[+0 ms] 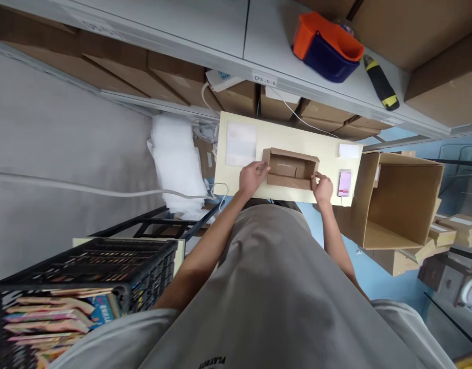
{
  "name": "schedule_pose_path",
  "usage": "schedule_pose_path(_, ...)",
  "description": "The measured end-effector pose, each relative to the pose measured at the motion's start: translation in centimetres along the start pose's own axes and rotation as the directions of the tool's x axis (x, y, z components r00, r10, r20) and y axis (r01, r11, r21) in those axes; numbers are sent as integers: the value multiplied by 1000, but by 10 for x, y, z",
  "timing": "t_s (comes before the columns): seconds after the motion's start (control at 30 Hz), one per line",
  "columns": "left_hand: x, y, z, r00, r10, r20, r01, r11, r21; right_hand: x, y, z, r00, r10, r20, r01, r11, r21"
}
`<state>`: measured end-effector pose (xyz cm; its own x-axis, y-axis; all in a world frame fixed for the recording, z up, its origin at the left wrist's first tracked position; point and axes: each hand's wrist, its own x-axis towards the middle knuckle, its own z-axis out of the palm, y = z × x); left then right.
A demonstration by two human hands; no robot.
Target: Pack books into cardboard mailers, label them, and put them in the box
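A small open cardboard box [292,181] lies on the pale yellow board [236,179], its inside facing up. My left hand [253,177] has its fingers closed on the box's left end. At the right end, the fingers of my right hand [322,187] pinch the box near its lower corner. A whitish sheet [241,144] lies on the board left of the box. To the right are a phone [344,183] with a lit pink screen and a small white label stack [349,150].
A large open carton [401,205] stands at the right. A shelf [205,31] crosses above, bearing an orange and blue tape dispenser [328,48] and a black-yellow knife [381,83]. White foam sheets [178,159] and a black crate [151,277] are at the left.
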<state>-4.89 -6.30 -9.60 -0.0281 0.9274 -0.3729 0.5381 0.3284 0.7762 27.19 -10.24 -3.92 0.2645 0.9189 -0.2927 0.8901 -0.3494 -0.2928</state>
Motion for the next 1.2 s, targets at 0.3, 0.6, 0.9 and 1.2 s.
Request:
schedule_pose_path(0.3, 86, -66, -30, 892, -332, -307, 327, 942, -69, -45, -48, -26, 969, 120, -218, -98, 989, 110)
schedule_pose_path(0.6, 101, -61, -37, 899, -345, -270, 381, 919, 95, -81, -81, -32, 957, 237, -165, -201, 957, 209)
schedule_pose_path(0.9, 52, -23, -66, 904, -74, -421, 71, 997, -22, -63, -90, -44, 987, 132, -93, -84, 912, 402)
schedule_pose_path(1.2, -32, 63, -65, 668, 618, -414, -614, 772, 163, -30, -127, -66, 952, -306, 10, 206, 665, 718)
